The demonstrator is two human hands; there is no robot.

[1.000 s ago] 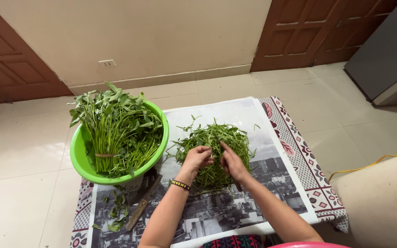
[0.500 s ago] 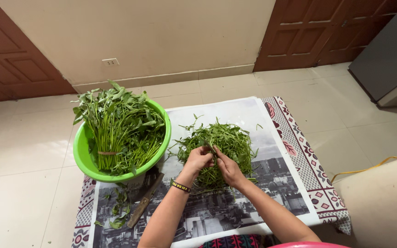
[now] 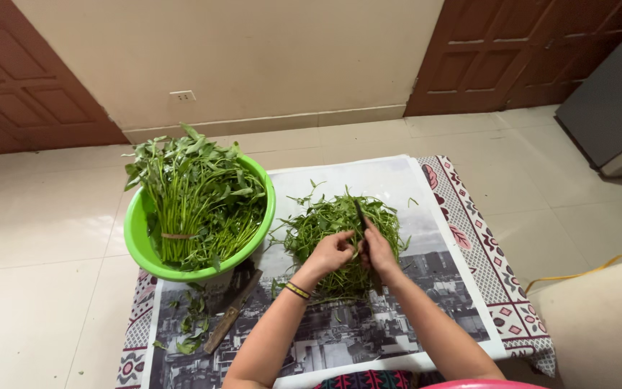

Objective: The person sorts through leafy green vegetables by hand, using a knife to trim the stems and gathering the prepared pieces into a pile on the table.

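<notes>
My left hand [image 3: 332,252] and my right hand [image 3: 377,252] meet over a loose pile of thin green stems [image 3: 318,220] on a printed sheet [image 3: 368,331]. The left hand, with a beaded bracelet [image 3: 298,289] at the wrist, pinches a stem from the pile. My right hand is closed around a small dark knife [image 3: 360,214] whose narrow blade points away from me, up over the pile. To the left stands a bright green basin [image 3: 138,248] that holds a bunch of long leafy greens [image 3: 196,194] tied with a band.
A long brown stick-like tool [image 3: 233,311] and scattered leaves [image 3: 192,324] lie on the sheet below the basin. A patterned mat [image 3: 487,252] lies under the sheet on the tiled floor. Wooden doors [image 3: 512,50] and a wall stand behind, a grey cabinet [image 3: 613,94] at right.
Both hands have stayed over the stem pile with small movements. The dark blade now stands out above the right hand, and the hands sit closer together.
</notes>
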